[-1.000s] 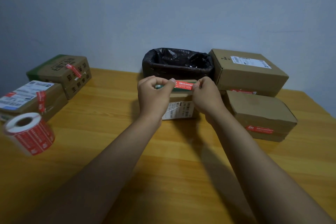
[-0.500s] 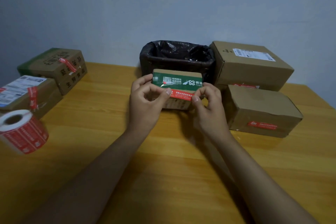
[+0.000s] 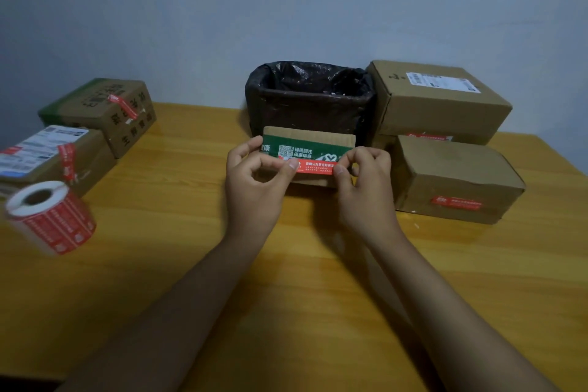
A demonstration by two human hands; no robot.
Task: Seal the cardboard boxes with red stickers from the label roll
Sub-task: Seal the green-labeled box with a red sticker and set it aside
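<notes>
1. Wooden surface [image 3: 318, 280] against a plain grey wall; small green-printed box [image 3: 308, 149] held just in front of the black-lined bin [image 3: 310, 95].
2. Change noted: one second back the red sticker [image 3: 316, 166] was stretched level with the box's top edge; it is now seen lower, laid along the near face just under the green band, with the box tipped so that the printed face is shown to the camera.
3. Left hand [image 3: 254, 188]: fingers curled, thumb tip pinching the sticker's left end against the box. Right hand [image 3: 366, 188]: likewise curled, thumb tip pressed on the right end.
4. Judged meaning: the sticker has been folded over the flap edge and is being smoothed down; this box is taken as nearly sealed.
5. Label roll [image 3: 51, 216] lies at the left of the surface, well apart from both hands.
6. Sealed already, by their red strips: two boxes at left [image 3: 95, 111], [image 3: 47, 159]; two stacked at right [image 3: 439, 99], [image 3: 455, 181].
7. No unsealed box is seen elsewhere; the task is judged close to done.
</notes>
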